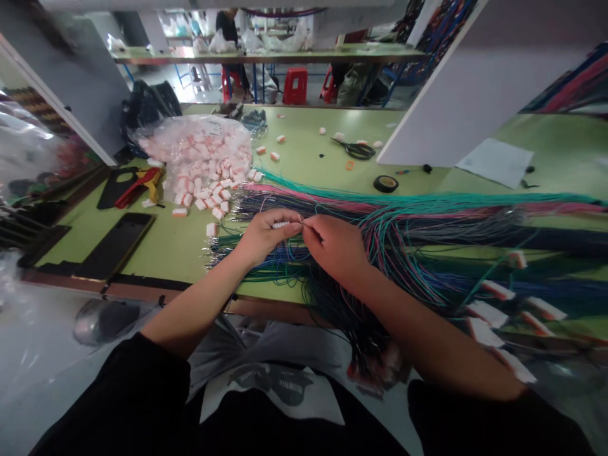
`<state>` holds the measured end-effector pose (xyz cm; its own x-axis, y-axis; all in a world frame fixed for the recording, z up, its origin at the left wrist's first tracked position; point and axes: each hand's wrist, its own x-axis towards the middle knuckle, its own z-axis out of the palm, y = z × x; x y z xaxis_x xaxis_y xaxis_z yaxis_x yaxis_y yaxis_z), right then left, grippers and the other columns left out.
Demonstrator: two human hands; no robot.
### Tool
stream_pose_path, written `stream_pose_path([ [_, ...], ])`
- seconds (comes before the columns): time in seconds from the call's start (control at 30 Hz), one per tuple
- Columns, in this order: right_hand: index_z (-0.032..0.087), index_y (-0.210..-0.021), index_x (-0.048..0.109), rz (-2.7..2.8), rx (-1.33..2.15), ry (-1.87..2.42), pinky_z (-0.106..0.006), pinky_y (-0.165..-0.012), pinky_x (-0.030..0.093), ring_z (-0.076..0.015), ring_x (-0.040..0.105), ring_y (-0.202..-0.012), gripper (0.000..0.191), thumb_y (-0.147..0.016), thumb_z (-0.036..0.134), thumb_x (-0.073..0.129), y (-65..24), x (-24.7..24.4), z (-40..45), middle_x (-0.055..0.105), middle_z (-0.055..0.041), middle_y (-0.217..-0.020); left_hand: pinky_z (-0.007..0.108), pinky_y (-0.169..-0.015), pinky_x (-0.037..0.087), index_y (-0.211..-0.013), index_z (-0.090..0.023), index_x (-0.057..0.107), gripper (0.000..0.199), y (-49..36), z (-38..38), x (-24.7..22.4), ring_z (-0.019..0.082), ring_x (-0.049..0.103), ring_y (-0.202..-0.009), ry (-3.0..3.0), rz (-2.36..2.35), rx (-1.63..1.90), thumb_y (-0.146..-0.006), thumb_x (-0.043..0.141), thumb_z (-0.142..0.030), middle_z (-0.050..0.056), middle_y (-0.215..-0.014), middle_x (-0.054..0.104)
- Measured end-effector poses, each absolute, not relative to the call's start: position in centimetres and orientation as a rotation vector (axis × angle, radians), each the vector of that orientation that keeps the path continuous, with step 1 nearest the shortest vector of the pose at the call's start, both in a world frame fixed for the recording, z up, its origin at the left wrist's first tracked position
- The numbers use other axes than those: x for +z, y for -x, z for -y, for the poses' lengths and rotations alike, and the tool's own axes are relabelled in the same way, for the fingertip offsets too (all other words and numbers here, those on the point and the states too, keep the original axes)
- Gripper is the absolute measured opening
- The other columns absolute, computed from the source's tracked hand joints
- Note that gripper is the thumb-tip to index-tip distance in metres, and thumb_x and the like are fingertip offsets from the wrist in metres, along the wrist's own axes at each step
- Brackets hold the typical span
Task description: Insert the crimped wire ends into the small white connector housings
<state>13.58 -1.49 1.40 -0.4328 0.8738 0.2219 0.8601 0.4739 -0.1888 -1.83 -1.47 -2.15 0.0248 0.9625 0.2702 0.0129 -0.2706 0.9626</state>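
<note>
My left hand is closed around a small white connector housing, which shows between its thumb and fingers. Fingertips of both hands meet at the connector's right end. There my right hand pinches what looks like a thin wire end; the wire itself is mostly hidden by the fingers. Under and behind both hands lie long bundles of wires in teal, pink, black and blue, their metal-tipped ends to the left. A loose white-and-orange connector rests left of my left hand.
A clear plastic bag spills connectors at the back left. Nearby are a red and yellow tool and a phone. Scissors and black tape lie behind the wires. Wired connectors hang at right. A person is at the far table.
</note>
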Motion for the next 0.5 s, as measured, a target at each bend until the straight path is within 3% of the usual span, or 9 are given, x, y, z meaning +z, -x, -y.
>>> stream_pose_path([
  [0.1, 0.018, -0.1, 0.069, 2.56, 0.108, 1.518, -0.03, -0.067, 0.038, -0.0219, 0.065, -0.087, 0.03, -0.093, 0.025, 0.041, -13.3, 2.2, 1.9, 0.073, -0.0092, -0.094, 0.021, -0.053, 0.039, -0.067, -0.018, 0.067, 0.013, 1.3, 1.3, -2.5, 0.008, 0.05, -0.053, -1.13, -1.016, 1.41, -0.063, 0.077, -0.025, -0.004, -0.061, 0.061],
  [0.27, 0.018, -0.126, 0.063, 2.484, 0.201, 1.5, -0.033, -0.079, 0.045, -0.0228, 0.066, -0.096, 0.039, -0.093, 0.025, 0.043, -14.7, 3.6, -0.5, 0.072, -0.0112, -0.112, 0.017, -0.045, 0.036, -0.065, -0.017, 0.056, 0.023, 1.2, 0.9, -2.3, 0.005, 0.048, -0.049, -0.817, -0.873, 1.429, -0.063, 0.077, -0.025, -0.003, -0.068, 0.064],
  [0.37, 0.017, -0.118, 0.068, 2.321, 0.175, 1.69, -0.033, -0.084, 0.046, -0.0236, 0.065, -0.1, 0.037, -0.091, 0.027, 0.044, -16.7, 3.9, -5.5, 0.072, -0.0117, -0.112, 0.015, -0.038, 0.031, -0.065, -0.017, 0.052, 0.029, 1.1, 0.7, -2.1, 0.003, 0.044, -0.042, -0.696, -0.85, 1.346, -0.06, 0.079, -0.026, -0.003, -0.067, 0.065],
  [0.5, 0.013, -0.114, 0.07, 2.201, 0.086, 2.114, -0.034, -0.087, 0.045, -0.028, 0.061, -0.111, 0.039, -0.089, 0.02, 0.041, -19.2, 2.8, -13.1, 0.067, -0.018, -0.122, 0.014, -0.036, 0.032, -0.069, -0.017, 0.057, 0.031, 0.5, 0.5, -2.5, 0.004, 0.046, -0.039, -0.607, -0.893, 1.249, -0.054, 0.083, -0.024, -0.005, -0.056, 0.061],
])
